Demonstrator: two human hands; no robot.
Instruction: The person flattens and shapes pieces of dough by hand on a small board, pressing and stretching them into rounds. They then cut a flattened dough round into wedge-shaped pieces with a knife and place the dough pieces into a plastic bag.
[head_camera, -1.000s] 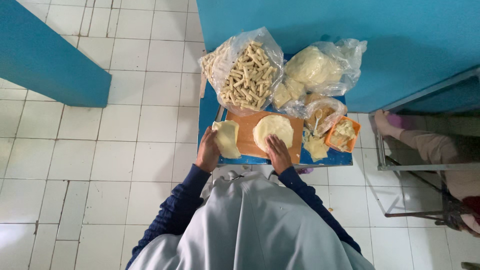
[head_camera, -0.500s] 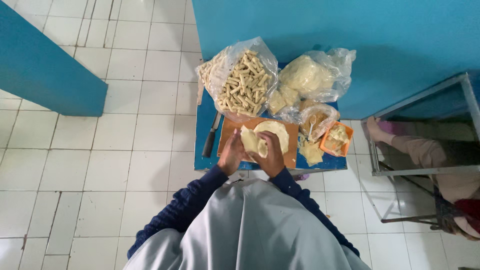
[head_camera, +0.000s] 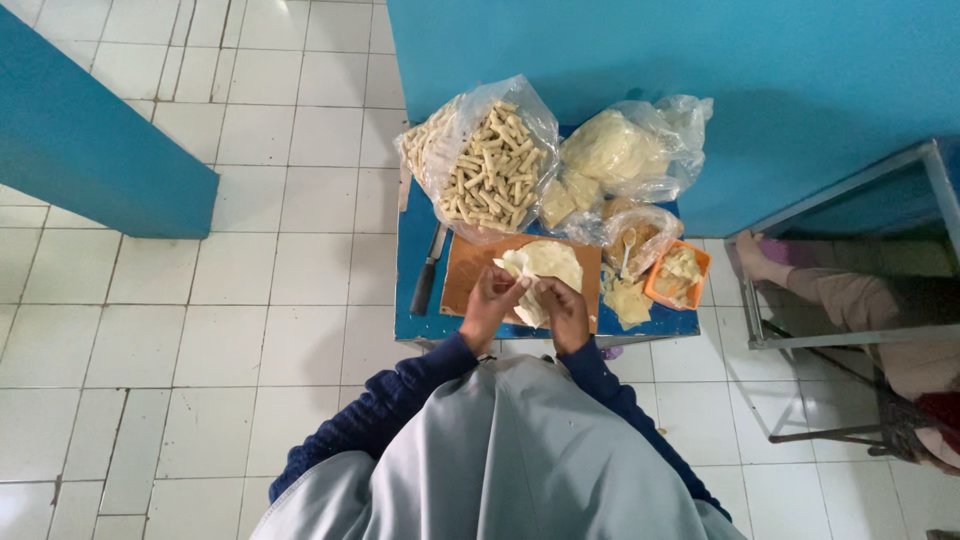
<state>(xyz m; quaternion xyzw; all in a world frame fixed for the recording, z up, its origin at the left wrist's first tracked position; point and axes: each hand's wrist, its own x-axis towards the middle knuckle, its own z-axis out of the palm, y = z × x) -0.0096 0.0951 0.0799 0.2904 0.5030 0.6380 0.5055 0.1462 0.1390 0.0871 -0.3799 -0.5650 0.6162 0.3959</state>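
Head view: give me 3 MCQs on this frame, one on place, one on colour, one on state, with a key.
1. Where does the knife lie?
A. On the blue table, left of the wooden board
B. Inside the orange tub
C. On the floor tiles

2. What colour is the small tub at the right end of the table?
A. Green
B. Orange
C. Black

3. What are the left hand and right hand doing?
A. Resting flat on the floor
B. Both holding a thin pale wrapper sheet over the board
C. Gripping the knife

Key: 1 A, the dark-handled knife lies on the blue top beside the board's left edge. 2 B, the tub's rim is plainly orange. 3 B, both hands' fingers meet on the sheet above the board.
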